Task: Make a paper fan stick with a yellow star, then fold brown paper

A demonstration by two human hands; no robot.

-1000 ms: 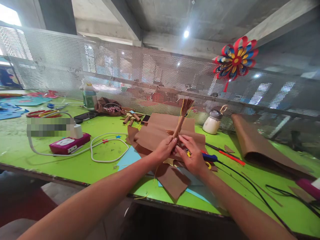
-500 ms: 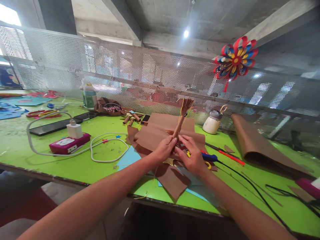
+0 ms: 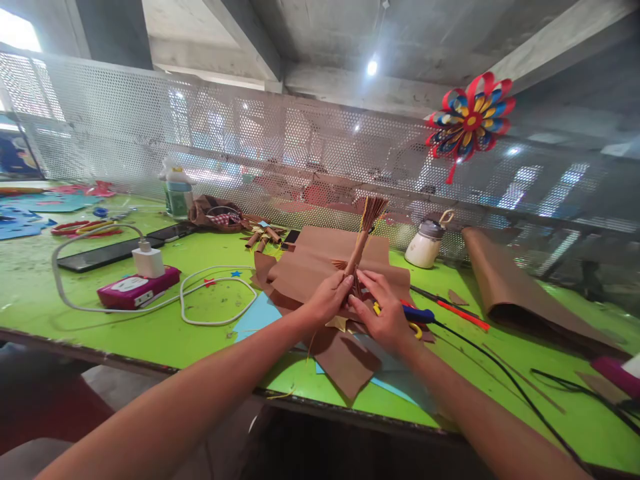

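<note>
A small broom of brown paper (image 3: 358, 252), with a fringed bristle end at the top, stands tilted above the work area. My left hand (image 3: 331, 297) is closed around its lower handle. My right hand (image 3: 381, 308) pinches at the handle's lower right side; what lies between those fingertips is partly hidden. Beneath both hands are brown paper sheets (image 3: 305, 267) and a loose brown piece (image 3: 345, 367). Light blue paper (image 3: 257, 315) shows under them. Beside my right hand lies a tool with a blue handle (image 3: 419, 315) and a black cord, near a yellow scissor loop (image 3: 416, 330).
On the green table (image 3: 210, 347), a purple power strip (image 3: 139, 288) with a white cable stands left. Small brown paper rolls (image 3: 264, 235) lie behind. At right are a white jar (image 3: 425, 245), a red-orange pen-like tool (image 3: 463, 315) and rolled brown paper (image 3: 525, 293). A perforated screen (image 3: 300, 153) stands behind.
</note>
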